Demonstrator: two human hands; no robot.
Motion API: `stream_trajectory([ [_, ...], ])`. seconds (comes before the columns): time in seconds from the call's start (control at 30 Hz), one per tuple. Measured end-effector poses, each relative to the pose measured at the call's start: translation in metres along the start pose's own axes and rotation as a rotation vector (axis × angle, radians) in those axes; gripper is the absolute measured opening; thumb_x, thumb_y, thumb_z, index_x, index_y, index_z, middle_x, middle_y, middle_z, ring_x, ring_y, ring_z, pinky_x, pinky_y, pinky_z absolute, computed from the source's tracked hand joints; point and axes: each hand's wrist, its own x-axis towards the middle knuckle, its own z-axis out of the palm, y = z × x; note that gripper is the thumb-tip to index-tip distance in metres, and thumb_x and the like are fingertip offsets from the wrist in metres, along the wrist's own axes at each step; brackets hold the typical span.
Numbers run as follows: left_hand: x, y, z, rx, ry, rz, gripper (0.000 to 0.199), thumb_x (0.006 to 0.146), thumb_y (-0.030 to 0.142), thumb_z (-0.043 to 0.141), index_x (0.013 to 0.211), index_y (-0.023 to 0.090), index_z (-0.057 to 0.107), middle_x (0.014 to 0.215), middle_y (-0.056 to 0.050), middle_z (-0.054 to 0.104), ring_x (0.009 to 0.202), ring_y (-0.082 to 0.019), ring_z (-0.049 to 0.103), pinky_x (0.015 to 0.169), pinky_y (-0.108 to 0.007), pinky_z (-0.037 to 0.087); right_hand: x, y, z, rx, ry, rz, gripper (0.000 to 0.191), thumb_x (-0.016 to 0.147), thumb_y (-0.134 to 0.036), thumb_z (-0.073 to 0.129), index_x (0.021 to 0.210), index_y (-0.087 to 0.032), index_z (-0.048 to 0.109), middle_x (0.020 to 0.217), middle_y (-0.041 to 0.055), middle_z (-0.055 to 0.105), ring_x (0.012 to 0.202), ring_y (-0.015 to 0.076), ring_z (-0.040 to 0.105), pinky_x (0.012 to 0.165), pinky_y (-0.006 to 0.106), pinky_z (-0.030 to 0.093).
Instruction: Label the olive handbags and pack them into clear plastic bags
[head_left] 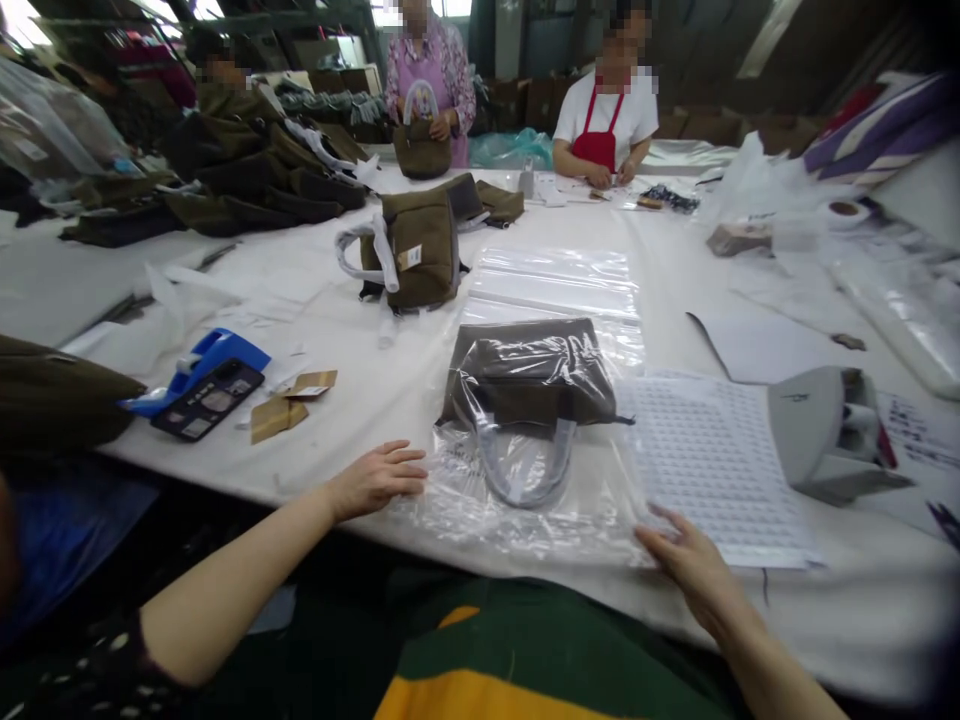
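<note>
A dark olive handbag (525,375) lies inside a clear plastic bag (600,505) in front of me. Its two handles (517,490), wrapped in pale film, point toward my body. At the plastic's left edge, my left hand (382,478) rests palm down with its fingers stretched out. My right hand (694,560) is by the plastic's lower right corner, thumb and fingers apart; whether it touches the film I cannot tell. Beyond the bagged one, another olive handbag (424,250) with a paper tag and wrapped handles stands on the table.
A printed sheet (712,460) and a grey tape dispenser (825,430) lie at right. At left are a phone (210,398), a blue dispenser (217,350) and brown tags (281,415). Olive bags (247,180) are heaped farther back. Two co-workers (607,130) work across the table.
</note>
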Motion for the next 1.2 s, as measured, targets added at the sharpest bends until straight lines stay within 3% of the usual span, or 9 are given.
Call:
stream_trajectory([
  [0.17, 0.005, -0.003, -0.03, -0.39, 0.217, -0.234, 0.025, 0.089, 0.029, 0.046, 0.099, 0.018, 0.066, 0.101, -0.007, 0.068, 0.097, -0.018, 0.061, 0.091, -0.032, 0.046, 0.005, -0.024, -0.033, -0.021, 0.056, -0.009, 0.069, 0.059, -0.055, 0.067, 0.113, -0.017, 0.048, 0.064, 0.0001, 0.056, 0.042, 0.0088, 0.036, 0.038, 0.021, 0.026],
  [0.23, 0.002, 0.0, -0.035, -0.408, 0.258, -0.22, 0.026, 0.089, 0.029, 0.046, 0.1, 0.018, 0.066, 0.101, -0.008, 0.068, 0.1, -0.019, 0.059, 0.089, -0.032, 0.047, 0.005, -0.022, -0.046, -0.294, 0.1, -0.084, 0.061, 0.063, -0.059, 0.062, 0.107, -0.018, 0.052, 0.059, 0.0004, 0.055, 0.046, 0.0143, 0.046, 0.042, 0.025, 0.033],
  [0.33, -0.005, 0.006, -0.023, -0.216, 0.108, -0.093, 0.026, 0.086, 0.02, 0.046, 0.104, 0.025, 0.065, 0.105, -0.004, 0.067, 0.108, -0.021, 0.053, 0.096, -0.039, 0.041, 0.001, -0.011, -0.047, -0.777, 0.149, -0.331, 0.055, 0.068, -0.06, 0.057, 0.103, -0.017, 0.056, 0.062, 0.0046, 0.057, 0.064, 0.0252, 0.057, 0.061, 0.038, 0.045],
  [0.47, -0.013, 0.012, 0.01, 0.047, 0.028, -0.072, 0.043, 0.078, 0.011, 0.052, 0.117, 0.029, 0.057, 0.126, -0.003, 0.055, 0.12, -0.026, 0.043, 0.102, -0.048, 0.032, -0.024, -0.011, -0.005, -0.857, 0.195, -0.944, 0.055, 0.08, -0.053, 0.05, 0.119, -0.013, 0.05, 0.103, 0.0161, 0.056, 0.099, 0.0297, 0.053, 0.086, 0.044, 0.044],
  [0.57, -0.015, 0.012, 0.022, 0.058, 0.14, -0.097, 0.03, 0.08, 0.015, 0.053, 0.105, 0.028, 0.063, 0.122, -0.003, 0.058, 0.121, -0.025, 0.041, 0.101, -0.047, 0.033, -0.049, -0.026, 0.053, -0.794, -0.143, -1.201, 0.052, 0.084, -0.045, 0.051, 0.126, -0.015, 0.045, 0.113, 0.0139, 0.051, 0.103, 0.0238, 0.051, 0.089, 0.036, 0.045],
  [0.67, -0.012, 0.013, 0.019, -0.069, 0.215, -0.119, 0.016, 0.085, 0.021, 0.052, 0.086, 0.025, 0.067, 0.105, -0.002, 0.067, 0.116, -0.022, 0.046, 0.099, -0.042, 0.037, -0.061, -0.033, 0.105, -0.908, -0.397, -1.178, 0.069, 0.07, -0.054, 0.066, 0.122, -0.012, 0.049, 0.107, 0.0139, 0.054, 0.095, 0.0268, 0.054, 0.082, 0.038, 0.048],
  [0.77, -0.005, 0.018, 0.005, -0.253, 0.314, -0.207, 0.017, 0.087, 0.023, 0.05, 0.083, 0.02, 0.066, 0.096, -0.004, 0.069, 0.115, -0.02, 0.048, 0.095, -0.036, 0.041, -0.06, -0.032, 0.134, -0.984, -0.379, -1.095, 0.086, 0.054, -0.059, 0.074, 0.12, -0.009, 0.051, 0.107, 0.0164, 0.055, 0.093, 0.0319, 0.054, 0.079, 0.043, 0.048],
  [0.93, 0.035, 0.03, -0.028, -0.207, 0.404, -0.185, 0.019, 0.088, 0.028, 0.052, 0.08, 0.02, 0.067, 0.084, -0.003, 0.067, 0.099, -0.018, 0.054, 0.096, -0.034, 0.037, -0.053, -0.038, 0.144, -0.894, -0.395, -0.812, 0.023, 0.086, -0.033, 0.049, 0.09, -0.016, 0.063, 0.093, 0.0117, 0.062, 0.083, 0.0253, 0.061, 0.07, 0.033, 0.046],
  [1.2, 0.153, 0.037, -0.027, -0.019, 0.533, -0.429, 0.016, 0.082, 0.032, 0.058, 0.082, 0.023, 0.071, 0.076, -0.001, 0.065, 0.072, -0.015, 0.059, 0.066, -0.024, 0.043, -0.051, -0.04, 0.142, -0.558, -0.483, -0.643, 0.055, 0.093, -0.037, 0.022, 0.062, -0.018, 0.063, 0.059, 0.0056, 0.062, 0.059, 0.0199, 0.06, 0.054, 0.028, 0.04],
])
